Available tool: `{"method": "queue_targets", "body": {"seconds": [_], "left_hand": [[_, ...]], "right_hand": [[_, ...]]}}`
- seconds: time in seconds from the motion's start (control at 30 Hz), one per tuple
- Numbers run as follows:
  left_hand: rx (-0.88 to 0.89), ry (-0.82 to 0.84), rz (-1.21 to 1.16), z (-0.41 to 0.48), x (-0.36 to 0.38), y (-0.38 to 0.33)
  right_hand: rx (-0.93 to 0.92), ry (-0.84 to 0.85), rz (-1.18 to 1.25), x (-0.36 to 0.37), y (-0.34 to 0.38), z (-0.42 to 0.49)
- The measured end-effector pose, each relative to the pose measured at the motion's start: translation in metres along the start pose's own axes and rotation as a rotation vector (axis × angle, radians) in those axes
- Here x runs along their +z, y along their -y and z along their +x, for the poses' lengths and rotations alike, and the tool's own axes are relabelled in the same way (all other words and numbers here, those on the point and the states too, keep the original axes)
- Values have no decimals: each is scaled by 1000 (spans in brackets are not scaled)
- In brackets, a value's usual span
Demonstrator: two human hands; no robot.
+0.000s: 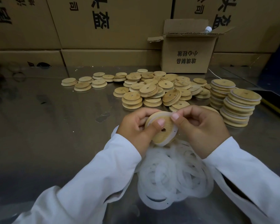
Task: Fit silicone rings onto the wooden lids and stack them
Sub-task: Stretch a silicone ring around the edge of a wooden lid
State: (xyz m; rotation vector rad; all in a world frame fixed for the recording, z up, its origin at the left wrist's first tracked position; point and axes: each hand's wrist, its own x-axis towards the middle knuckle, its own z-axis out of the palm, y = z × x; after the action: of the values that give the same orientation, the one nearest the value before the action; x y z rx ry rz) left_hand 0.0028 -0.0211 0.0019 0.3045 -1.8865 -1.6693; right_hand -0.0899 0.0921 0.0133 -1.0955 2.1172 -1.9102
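- The grey reflective metal table [55,126] carries all the work.
- A wide loose pile of round pale wooden lids with centre holes [152,88] lies at the back, without rings; most of the task seems left.
- A heap of translucent white silicone rings [173,175] lies near the sleeves.
- Two stacks of ringed lids [238,109] stand at the right, done.
- The left hand [136,125] grips one wooden lid [160,136] above the heap, thumb on its face.
- The right hand [200,126] pinches its white ring [174,131] at the rim, seemingly partly seated.

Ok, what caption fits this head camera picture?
Left hand and right hand fit a silicone ring onto a wooden lid.
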Motion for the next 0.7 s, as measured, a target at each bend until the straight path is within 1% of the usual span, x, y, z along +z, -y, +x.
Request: {"method": "queue_targets", "body": {"seconds": [0.13, 0.23, 0.47, 0.7], "left_hand": [[16, 26, -39, 2, -3, -4], [13, 27, -62, 3, -6, -7], [-99, 29, -120, 4, -7, -5], [-211, 35, -184, 5, -8, -2]], "right_hand": [[32, 25, 78, -3, 2, 2], [19, 15, 76, -2, 3, 2], [45, 5, -39, -2, 1, 4], [72, 14, -39, -2, 3, 4]]}}
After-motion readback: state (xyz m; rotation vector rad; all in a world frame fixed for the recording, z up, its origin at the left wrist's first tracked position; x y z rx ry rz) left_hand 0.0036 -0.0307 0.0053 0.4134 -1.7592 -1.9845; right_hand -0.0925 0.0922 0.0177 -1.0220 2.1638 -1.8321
